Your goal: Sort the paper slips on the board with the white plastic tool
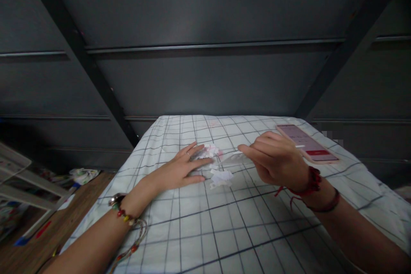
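My left hand [181, 168] lies with its fingers spread over the checked cloth, its fingertips against a crumpled white scrap [210, 150] with pink marks. A second crumpled white scrap [221, 177] rests just in front of it, close to my left thumb. To the right, my right hand [278, 158] is closed in a pinch on a thin, pale, partly see-through strip [236, 157]. The strip reaches left towards the scraps. Whether it is paper or plastic I cannot tell.
A pink-edged phone [316, 155] with a lit screen lies beyond my right hand. The white checked cloth [199, 227] covers the surface. Dark panels [199, 81] rise behind it. At left, a white frame [32, 197] stands on the wooden floor [85, 197].
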Demonstrator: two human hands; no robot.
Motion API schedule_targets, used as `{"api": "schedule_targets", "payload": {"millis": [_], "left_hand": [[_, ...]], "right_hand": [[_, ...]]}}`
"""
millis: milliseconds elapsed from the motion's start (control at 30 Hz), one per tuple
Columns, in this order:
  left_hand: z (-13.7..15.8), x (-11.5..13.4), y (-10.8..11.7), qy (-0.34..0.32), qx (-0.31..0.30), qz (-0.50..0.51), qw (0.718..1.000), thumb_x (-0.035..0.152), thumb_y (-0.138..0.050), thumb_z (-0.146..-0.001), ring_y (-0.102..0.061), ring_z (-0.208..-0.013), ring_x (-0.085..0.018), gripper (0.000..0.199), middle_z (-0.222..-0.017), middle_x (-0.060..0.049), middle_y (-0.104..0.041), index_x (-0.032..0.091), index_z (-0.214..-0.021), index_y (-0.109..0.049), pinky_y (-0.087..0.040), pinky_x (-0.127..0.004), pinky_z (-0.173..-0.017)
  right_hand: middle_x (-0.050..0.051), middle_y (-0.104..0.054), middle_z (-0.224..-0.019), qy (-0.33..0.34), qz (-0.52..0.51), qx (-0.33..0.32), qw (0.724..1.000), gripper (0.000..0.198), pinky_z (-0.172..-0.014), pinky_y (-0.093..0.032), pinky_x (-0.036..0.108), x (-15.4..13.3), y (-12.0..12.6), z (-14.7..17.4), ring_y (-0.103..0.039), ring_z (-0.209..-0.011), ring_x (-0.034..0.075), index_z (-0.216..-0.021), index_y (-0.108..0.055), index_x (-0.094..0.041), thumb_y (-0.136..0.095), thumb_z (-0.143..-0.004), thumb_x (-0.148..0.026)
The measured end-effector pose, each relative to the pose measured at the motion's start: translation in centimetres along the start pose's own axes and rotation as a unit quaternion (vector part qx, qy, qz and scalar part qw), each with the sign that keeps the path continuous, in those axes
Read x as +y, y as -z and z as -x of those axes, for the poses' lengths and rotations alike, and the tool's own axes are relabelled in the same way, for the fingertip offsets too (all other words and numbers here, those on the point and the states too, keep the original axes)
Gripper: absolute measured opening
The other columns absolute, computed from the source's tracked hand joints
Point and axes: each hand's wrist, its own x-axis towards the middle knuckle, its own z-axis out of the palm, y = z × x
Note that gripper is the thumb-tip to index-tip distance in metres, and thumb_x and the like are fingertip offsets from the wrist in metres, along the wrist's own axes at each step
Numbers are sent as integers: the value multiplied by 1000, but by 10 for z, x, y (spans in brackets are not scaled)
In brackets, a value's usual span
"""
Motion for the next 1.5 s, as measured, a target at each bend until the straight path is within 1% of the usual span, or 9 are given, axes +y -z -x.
{"api": "schedule_targets", "payload": {"millis": [100, 200, 467, 633, 767, 967, 1133, 1300, 1500], "left_hand": [[-4, 6, 0, -34, -4, 4, 999, 47, -42, -90, -10, -130, -31, 44, -142, -11, -19, 20, -125, -47, -16, -47, -104], [-5, 8, 0, -41, 4, 1, 999, 46, -41, -90, -12, -130, -31, 41, -143, -10, -20, 20, -121, -50, -17, -47, -104], [-4, 7, 2, -26, 8, -13, 1000, 46, -42, -90, -14, -130, -31, 39, -142, -8, -23, 23, -119, -52, -16, -48, -104], [-4, 7, 1, -24, -5, -5, 1000, 47, -44, -89, -12, -130, -32, 43, -144, -7, -17, 25, -126, -45, -16, -48, -104], [-4, 7, 0, -29, -8, 9, 1000, 46, -46, -89, -11, -130, -33, 41, -144, -7, -16, 23, -122, -50, -16, -47, -104], [-4, 5, 0, -34, -2, 11, 999, 47, -43, -89, -10, -130, -31, 41, -144, -7, -18, 23, -122, -50, -17, -47, -104], [-4, 6, 0, -34, -6, 10, 999, 46, -42, -90, -11, -131, -30, 41, -144, -8, -18, 22, -122, -50, -17, -47, -104], [-4, 6, 0, -37, 6, 20, 999, 46, -42, -90, -13, -130, -31, 40, -144, -7, -20, 23, -121, -51, -19, -48, -104], [-3, 3, 2, -32, 10, -1, 999, 45, -41, -90, -15, -130, -30, 40, -142, -9, -23, 21, -120, -52, -15, -48, -104]], "right_hand": [[-2, -43, -49, 0, 4, -13, 1000, 24, -55, -26, 26, -2, -1, 0, -33, -51, 13, -76, -57, -16, -36, -71, -5], [-1, -43, -49, -4, 0, -16, 1000, 24, -56, -27, 26, -1, -2, 0, -34, -51, 13, -76, -56, -16, -35, -71, -5], [-1, -46, -51, 6, -11, -23, 1000, 26, -57, -29, 26, 4, 0, 2, -37, -52, 13, -82, -57, -14, -36, -70, -5], [-1, -46, -50, 7, -7, -7, 1000, 24, -56, -29, 26, 3, 0, 2, -36, -51, 13, -80, -57, -14, -36, -71, -5], [-1, -47, -52, 8, -5, 2, 1000, 24, -57, -29, 27, 1, -1, 1, -37, -53, 13, -83, -57, -14, -37, -71, -6], [-1, -46, -51, 2, -6, 2, 1000, 25, -57, -30, 26, -1, -4, 1, -35, -52, 13, -79, -56, -16, -35, -70, -5], [-1, -47, -51, 6, -15, 26, 1000, 27, -57, -31, 27, -2, -7, 1, -34, -53, 13, -81, -58, -14, -36, -69, -5], [-1, -44, -50, 5, -24, 14, 1000, 27, -55, -30, 26, -3, -6, 0, -32, -52, 13, -77, -58, -15, -34, -69, -5], [-1, -44, -50, 5, -30, 3, 1000, 27, -56, -30, 27, -3, -4, -2, -33, -52, 13, -77, -60, -14, -35, -70, -6]]}}
